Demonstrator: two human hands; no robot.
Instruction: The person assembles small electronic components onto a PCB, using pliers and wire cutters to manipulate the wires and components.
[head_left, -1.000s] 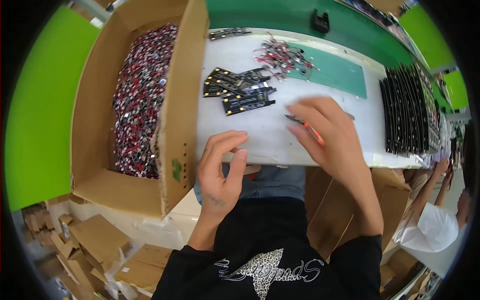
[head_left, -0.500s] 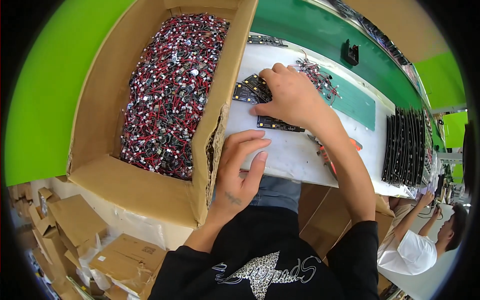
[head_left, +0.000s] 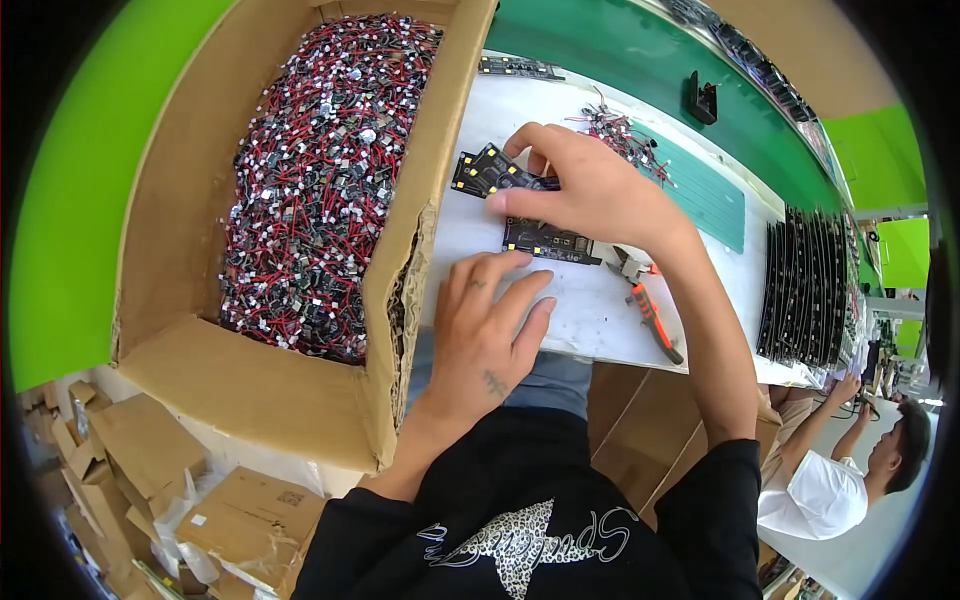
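Note:
Several black circuit boards with small yellow squares lie at the near left of the white worktop (head_left: 560, 320). My right hand (head_left: 600, 190) reaches over them, thumb and fingers closed about an upper circuit board (head_left: 490, 170) that sits at an angle. Beneath that hand, a lower circuit board (head_left: 550, 243) rests on the worktop, partly covered. My left hand (head_left: 485, 320) is palm down with fingers apart, its fingertips at this board's near edge; whether they touch cannot be made out. Orange-and-black cutting pliers (head_left: 650, 310) lie just right of the boards.
A large cardboard box (head_left: 245, 385) full of red-and-black wired connectors (head_left: 320, 190) stands at left. Beyond my right hand are a small wire pile (head_left: 625, 135) and a green mat (head_left: 700, 200). Stacked black boards (head_left: 805, 290) stand at right, near a seated person (head_left: 825, 490).
My left hand has moved up to the lower board's near edge, fingers spreading. My right hand has turned slightly, showing more of the angled board. The pliers are less covered by my right forearm.

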